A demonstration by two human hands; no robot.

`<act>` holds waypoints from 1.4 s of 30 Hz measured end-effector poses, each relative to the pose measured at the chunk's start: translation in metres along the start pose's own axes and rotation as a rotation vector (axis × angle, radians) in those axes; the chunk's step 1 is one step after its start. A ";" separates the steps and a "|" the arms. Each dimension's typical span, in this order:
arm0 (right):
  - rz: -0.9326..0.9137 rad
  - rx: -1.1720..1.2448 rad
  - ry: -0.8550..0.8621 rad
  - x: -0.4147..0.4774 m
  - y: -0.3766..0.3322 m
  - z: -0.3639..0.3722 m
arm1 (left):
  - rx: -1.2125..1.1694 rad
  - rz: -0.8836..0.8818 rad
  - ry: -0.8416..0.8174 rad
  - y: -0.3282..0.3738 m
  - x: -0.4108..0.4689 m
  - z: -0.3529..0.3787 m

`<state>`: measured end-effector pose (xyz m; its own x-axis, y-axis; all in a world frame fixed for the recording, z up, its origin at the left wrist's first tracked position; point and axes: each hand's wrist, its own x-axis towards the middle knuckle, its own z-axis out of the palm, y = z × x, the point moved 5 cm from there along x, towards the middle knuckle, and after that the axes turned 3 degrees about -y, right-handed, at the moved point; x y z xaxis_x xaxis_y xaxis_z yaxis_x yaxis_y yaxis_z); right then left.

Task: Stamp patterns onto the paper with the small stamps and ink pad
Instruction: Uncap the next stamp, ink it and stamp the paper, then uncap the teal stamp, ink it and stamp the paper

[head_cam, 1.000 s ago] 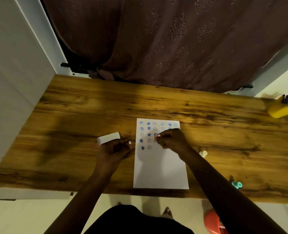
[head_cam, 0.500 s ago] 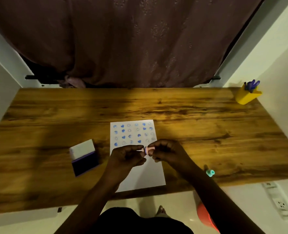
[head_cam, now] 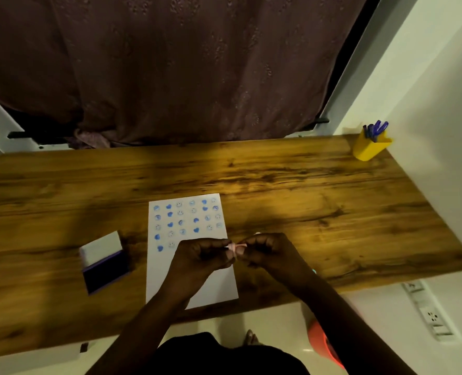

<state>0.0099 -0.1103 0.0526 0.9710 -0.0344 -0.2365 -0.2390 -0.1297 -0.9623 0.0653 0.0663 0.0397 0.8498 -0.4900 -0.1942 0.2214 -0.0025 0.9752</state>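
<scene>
I've got both hands pinching one small pink stamp above the paper, left hand, right hand, one open ink pad left of the sheet, one yellow cup holding blue pens

Wooden table: white paper with blue stamp prints, near centre; open ink pad, left of paper; yellow pen holder, far right corner.

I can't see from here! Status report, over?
Both hands, left and right, pinch one small pink stamp above the paper. Ink pad open, left of paper. Nothing in the way. Over.
</scene>
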 end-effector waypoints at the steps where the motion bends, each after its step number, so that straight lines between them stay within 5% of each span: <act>1: 0.004 -0.013 -0.004 -0.002 0.002 -0.003 | 0.005 0.004 -0.004 0.000 0.001 0.004; 12: 0.048 -0.144 0.019 -0.005 0.030 -0.056 | 0.153 -0.099 0.042 -0.022 0.011 0.039; 16: -0.042 -0.665 0.255 0.013 0.035 -0.096 | 0.183 -0.109 0.103 -0.029 0.013 0.038; 20: -0.090 -0.998 0.220 0.036 0.043 -0.100 | 0.200 -0.109 0.132 -0.030 0.012 0.039; 28: -0.037 -1.037 0.055 0.058 0.054 -0.092 | 0.227 -0.101 0.205 -0.029 0.012 0.043; 42: 0.001 -0.967 0.074 0.048 0.046 -0.107 | 0.243 -0.136 0.176 -0.031 0.024 0.055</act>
<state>0.0454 -0.2243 0.0110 0.9762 -0.0924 -0.1962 -0.1702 -0.8873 -0.4286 0.0529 0.0069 0.0110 0.8949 -0.3125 -0.3187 0.2355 -0.2760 0.9319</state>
